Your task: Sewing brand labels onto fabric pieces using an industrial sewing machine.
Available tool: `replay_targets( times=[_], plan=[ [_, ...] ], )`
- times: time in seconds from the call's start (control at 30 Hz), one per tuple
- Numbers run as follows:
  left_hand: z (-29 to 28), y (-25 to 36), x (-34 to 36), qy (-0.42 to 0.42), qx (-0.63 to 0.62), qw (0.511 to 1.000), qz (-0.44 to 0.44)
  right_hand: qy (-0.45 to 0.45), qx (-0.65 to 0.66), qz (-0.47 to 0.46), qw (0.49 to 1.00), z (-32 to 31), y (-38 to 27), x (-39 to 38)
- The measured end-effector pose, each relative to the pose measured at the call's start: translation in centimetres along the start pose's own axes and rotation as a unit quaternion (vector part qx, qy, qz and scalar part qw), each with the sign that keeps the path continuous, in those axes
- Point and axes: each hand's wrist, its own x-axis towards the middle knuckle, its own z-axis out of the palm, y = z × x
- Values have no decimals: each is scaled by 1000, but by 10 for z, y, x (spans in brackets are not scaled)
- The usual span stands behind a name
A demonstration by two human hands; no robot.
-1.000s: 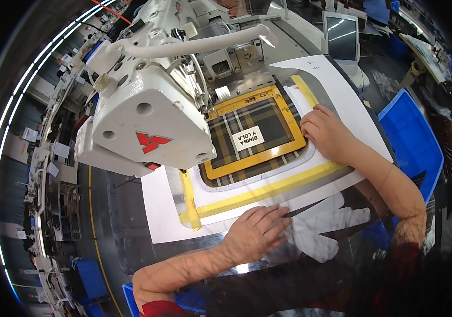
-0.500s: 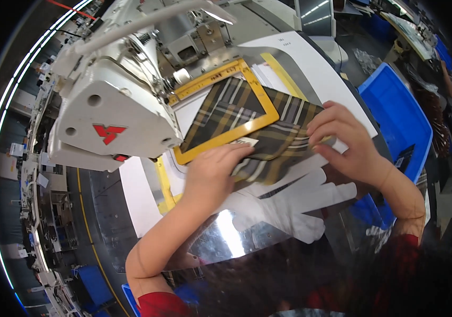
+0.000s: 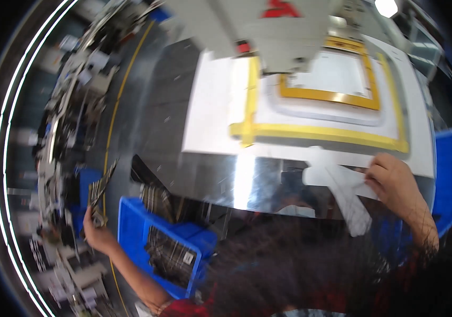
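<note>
Status: held plaid cloth [image 3: 99,193] is off the table [image 3: 178,90], beyond its left end, gripped by the left hand [image 3: 98,235]. Fingers closed on its lower part; the rest stands up as a narrow, folded strip. Under the machine head [image 3: 289,31], the yellow frame [image 3: 337,97] shows white through its opening, so judged: no piece is loaded at this moment. Left blue bin [image 3: 133,219], below the table's front-left edge, holds plaid pieces [image 3: 168,259]; one carries a small white label [image 3: 188,258]. More plaid [image 3: 157,198] lies bunched between bin and table edge. Whether the held piece has a label, or is worked or unworked: cannot tell. Count of pieces remaining: cannot tell, they overlap.

Right hand [image 3: 395,182]: near the table's front-right corner, fingers curled, partly closed, at a white flat piece [image 3: 342,193]. Contact probable; firm grip cannot be confirmed, motion blur.

Materials: cloth dark with pale and tan stripes, looks soft and limp. White piece thin, matt, several-armed; glove or crossed strips, unclear. Frame rigid, rectangular, glossy. Large white sheet [image 3: 215,100] smooth, paper-like, with yellow tape [image 3: 315,133] forming a straight-sided border around the frame. Front strip of table reflective, bright streak. Right blue bin [image 3: 450,169], beyond the right edge, looks like hard plastic.
</note>
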Motion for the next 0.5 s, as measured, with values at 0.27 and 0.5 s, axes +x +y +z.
replay_targets(
  times=[0.27,0.5],
  plan=[
    [17,-93,-202,-486,202,810,-258,92,-14,-71,993,17,0,18],
    [5,36,-61,-313,-95,933,-149,175,-222,-128,951,-20,-3,48]
  ],
)
